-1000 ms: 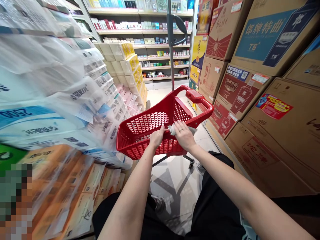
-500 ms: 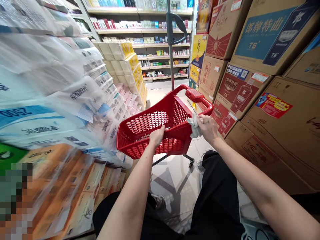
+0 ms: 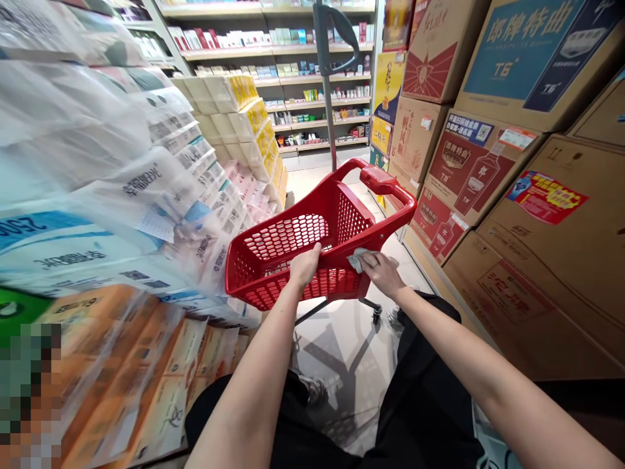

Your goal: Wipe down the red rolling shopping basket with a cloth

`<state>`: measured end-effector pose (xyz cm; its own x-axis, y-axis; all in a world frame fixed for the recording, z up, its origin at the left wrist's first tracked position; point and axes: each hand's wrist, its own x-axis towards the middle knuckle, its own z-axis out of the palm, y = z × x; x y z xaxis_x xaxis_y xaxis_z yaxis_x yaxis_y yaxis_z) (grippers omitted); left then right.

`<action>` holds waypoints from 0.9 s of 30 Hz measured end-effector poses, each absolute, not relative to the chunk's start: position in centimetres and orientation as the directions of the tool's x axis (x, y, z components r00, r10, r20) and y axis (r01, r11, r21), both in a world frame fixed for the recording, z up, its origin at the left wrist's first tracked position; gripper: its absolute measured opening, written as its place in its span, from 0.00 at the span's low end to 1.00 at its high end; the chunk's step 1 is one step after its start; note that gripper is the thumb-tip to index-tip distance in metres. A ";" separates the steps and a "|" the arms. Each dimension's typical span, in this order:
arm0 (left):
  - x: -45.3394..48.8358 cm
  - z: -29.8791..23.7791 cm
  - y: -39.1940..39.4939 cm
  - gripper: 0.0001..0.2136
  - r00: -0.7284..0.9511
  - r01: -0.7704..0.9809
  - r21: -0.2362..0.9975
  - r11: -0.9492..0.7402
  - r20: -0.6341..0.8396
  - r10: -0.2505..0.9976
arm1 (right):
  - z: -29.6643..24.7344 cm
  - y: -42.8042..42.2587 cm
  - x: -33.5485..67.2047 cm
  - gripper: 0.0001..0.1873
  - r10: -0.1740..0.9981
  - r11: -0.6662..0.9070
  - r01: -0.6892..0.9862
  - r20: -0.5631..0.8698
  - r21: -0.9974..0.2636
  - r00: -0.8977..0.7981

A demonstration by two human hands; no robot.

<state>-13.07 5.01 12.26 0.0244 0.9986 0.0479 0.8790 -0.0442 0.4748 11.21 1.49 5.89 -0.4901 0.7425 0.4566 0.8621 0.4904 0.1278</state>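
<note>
A red plastic shopping basket cart [image 3: 336, 215] stands before me on dark metal legs with small casters, its red handle [image 3: 385, 184] at the upper right. Over the near rim of the basket my left hand [image 3: 305, 266] is closed, thumb on top. My right hand [image 3: 383, 272] presses a crumpled pale grey cloth [image 3: 359, 259] against the outer side of the basket, below the handle end. Part of the cloth is hidden under the fingers. Behind the cart rises a grey pole with a dark looped grip [image 3: 336, 39].
Wrapped tissue packs [image 3: 161, 189] are piled high on the left, with orange packs [image 3: 122, 352] lower down. Stacked cartons [image 3: 532, 215] wall the right side. Shelves of small boxed goods [image 3: 273, 42] stand at the back. Pale floor tiles [image 3: 336, 352] lie under the cart.
My right hand has moved left and down with the cloth, from near the handle end onto the basket's side. The left hand keeps its grip on the rim. The view has shifted slightly.
</note>
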 end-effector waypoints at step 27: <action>-12.8 12.4 5.0 0.33 0.032 0.899 0.435 -0.052 0.053 0.998 | 3.0 2.0 9.6 0.17 0.732 0.164 0.840 0.635 -0.516 0.247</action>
